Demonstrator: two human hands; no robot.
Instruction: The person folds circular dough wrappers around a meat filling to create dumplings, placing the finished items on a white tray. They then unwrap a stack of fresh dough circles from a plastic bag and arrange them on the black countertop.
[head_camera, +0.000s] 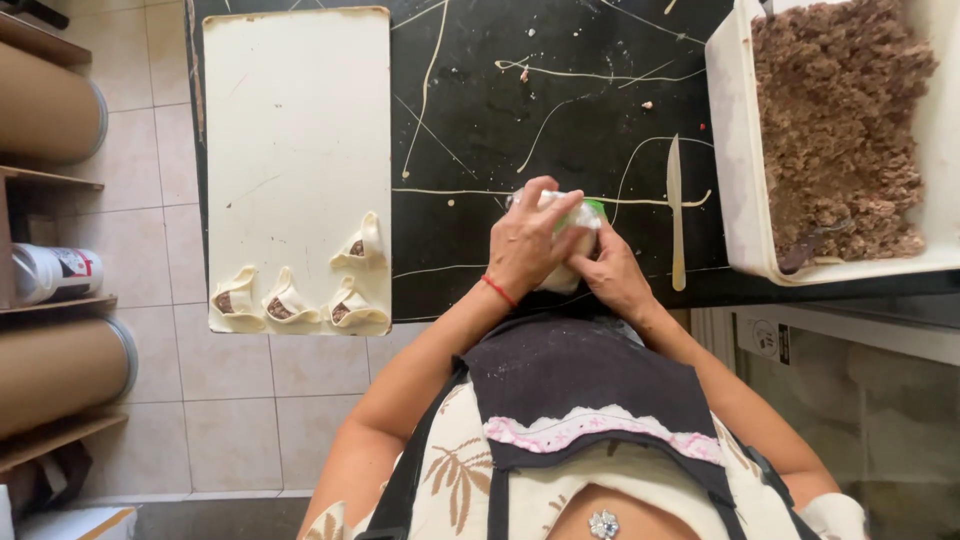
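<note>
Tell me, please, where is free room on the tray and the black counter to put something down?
The tray is bare above its four filled pastries. The black counter is open between tray and filling tub, only dough strings there. It is crowded near both hands and the knife.

A pale, soft piece of dough (566, 250) sits at the near edge of the black table (560, 110), mostly hidden. It looks folded or bunched, white against the dark top. A bit of a green thing (594, 208) shows touching its far side; what it is cannot be told.
</note>
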